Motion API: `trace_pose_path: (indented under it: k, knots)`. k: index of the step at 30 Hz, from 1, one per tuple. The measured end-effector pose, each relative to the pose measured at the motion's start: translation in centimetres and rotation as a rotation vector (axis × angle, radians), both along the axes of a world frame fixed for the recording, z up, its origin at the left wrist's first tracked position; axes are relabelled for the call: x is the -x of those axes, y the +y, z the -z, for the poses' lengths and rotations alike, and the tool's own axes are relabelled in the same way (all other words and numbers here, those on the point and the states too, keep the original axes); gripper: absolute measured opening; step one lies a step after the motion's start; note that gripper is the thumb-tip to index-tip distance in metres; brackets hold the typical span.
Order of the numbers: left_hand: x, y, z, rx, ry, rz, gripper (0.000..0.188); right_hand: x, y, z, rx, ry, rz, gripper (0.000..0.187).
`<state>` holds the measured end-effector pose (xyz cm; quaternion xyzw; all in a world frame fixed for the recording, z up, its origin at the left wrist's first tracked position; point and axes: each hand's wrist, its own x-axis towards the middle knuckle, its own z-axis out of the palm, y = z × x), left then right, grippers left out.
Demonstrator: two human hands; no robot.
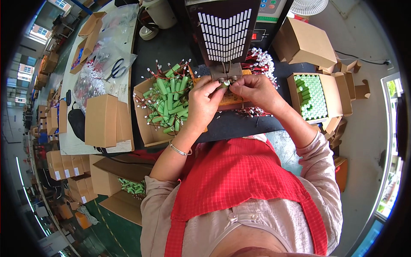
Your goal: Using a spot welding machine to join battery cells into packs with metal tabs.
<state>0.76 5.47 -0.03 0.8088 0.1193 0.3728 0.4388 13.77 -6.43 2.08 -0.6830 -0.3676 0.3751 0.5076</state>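
Observation:
In front of the black spot welder (224, 34), both my hands meet right under its two metal prongs (226, 67). My left hand (203, 102) is closed round a small green battery cell (225, 85), of which only the end shows between the fingers. Thumb and forefinger of my right hand (260, 91) are pinched together at that same end; what they hold is too small to make out, perhaps a lead. Left of my left hand, an open cardboard box (147, 126) holds many green cells with red and black leads and white plugs.
Bundles of white-plugged leads (263, 62) lie beside the welder. To the right, a carton (295, 103) holds upright green cells, near a closed cardboard box (306, 43). A pale table (72, 128) on the left bears scissors (115, 68), plastic bags and boxes. A kettle (159, 13) stands behind.

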Motion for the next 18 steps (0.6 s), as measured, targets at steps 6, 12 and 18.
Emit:
trace_pose_path:
  k: [6,12,18]
  knots:
    - [0.3,-0.3,0.3,0.010,0.077,-0.053,0.018,0.2,0.1,-0.4,0.050,-0.050,0.001,0.018]
    - [2.5,-0.8,-1.1,-0.063,0.082,-0.045,0.025,2.4,-2.3,-1.7,-0.260,-0.517,-0.002,0.033]
    - [4.5,-0.8,-1.6,0.970,0.101,0.278,0.024,2.5,-2.7,-0.6,-0.484,-1.135,-0.070,0.025]
